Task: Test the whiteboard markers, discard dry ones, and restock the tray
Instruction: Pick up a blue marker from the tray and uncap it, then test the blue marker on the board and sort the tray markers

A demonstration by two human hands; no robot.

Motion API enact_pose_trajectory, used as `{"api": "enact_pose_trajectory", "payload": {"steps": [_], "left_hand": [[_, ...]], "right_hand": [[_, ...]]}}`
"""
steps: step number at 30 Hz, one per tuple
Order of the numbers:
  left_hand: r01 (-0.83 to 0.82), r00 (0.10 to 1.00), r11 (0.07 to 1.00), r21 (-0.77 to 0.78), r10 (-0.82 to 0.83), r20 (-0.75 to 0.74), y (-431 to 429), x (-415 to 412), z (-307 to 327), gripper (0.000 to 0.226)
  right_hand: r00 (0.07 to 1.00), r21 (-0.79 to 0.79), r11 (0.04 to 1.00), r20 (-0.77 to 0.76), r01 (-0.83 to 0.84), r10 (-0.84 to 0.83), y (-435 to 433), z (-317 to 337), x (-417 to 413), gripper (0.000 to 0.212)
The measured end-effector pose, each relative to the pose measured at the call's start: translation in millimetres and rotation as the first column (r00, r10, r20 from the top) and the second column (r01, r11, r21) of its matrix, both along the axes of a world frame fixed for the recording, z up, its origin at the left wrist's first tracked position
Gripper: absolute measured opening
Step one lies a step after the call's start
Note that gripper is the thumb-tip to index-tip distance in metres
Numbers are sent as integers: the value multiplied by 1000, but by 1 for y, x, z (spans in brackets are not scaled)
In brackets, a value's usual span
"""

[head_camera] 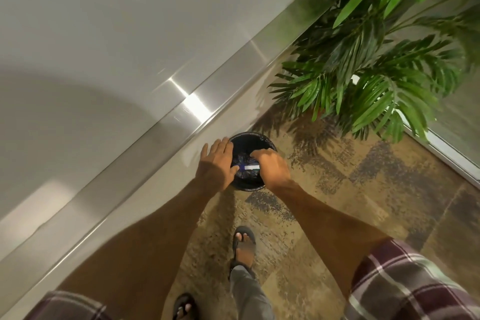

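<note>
Currently right hand [272, 166] pinches blue-capped marker [251, 167] over black bin [246, 187], left hand [217, 163] spread flat; off-centre release could miss the bin.

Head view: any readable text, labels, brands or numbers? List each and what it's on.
None readable.
On the marker: any print on the white barrel is too small and blurred to read.
On the bin and the whiteboard: no text visible.
</note>
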State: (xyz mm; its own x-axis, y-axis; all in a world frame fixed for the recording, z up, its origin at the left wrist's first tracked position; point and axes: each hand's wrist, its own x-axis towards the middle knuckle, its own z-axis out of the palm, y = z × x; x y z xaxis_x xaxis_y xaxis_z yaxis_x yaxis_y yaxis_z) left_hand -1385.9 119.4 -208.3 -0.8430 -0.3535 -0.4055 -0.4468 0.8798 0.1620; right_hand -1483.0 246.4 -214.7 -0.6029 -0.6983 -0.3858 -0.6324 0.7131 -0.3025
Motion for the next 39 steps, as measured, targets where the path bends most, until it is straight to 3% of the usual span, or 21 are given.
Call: {"api": "enact_pose_trajectory", "payload": {"steps": [10,20,24,29,32,36,39], "left_hand": [[-22,999,999,40,23,-33,9,16,51,62],[5,990,998,-58,-13,-138,27,69,146,58],[32,975,989,-147,-64,-214,33,105,182,57],[5,962,979,-202,-60,-265,38,149,221,59],[-50,972,976,-213,-1,-236,37,178,236,62],[-155,966,954,-257,91,-243,31,217,246,66],[-253,954,936,-244,199,-226,29,245,250,73]], "right_hand": [[995,-82,996,-96,22,-30,5,47,16,38],[947,-217,968,-318,-127,53,17,126,73,29],[915,-226,962,-399,-155,54,21,165,114,36],[919,-194,970,-391,-146,60,21,205,158,51],[914,-170,974,-399,-150,71,21,224,181,56],[884,-152,958,-440,-243,155,13,245,207,84],[870,-141,939,-438,-315,226,4,249,221,79]]}}
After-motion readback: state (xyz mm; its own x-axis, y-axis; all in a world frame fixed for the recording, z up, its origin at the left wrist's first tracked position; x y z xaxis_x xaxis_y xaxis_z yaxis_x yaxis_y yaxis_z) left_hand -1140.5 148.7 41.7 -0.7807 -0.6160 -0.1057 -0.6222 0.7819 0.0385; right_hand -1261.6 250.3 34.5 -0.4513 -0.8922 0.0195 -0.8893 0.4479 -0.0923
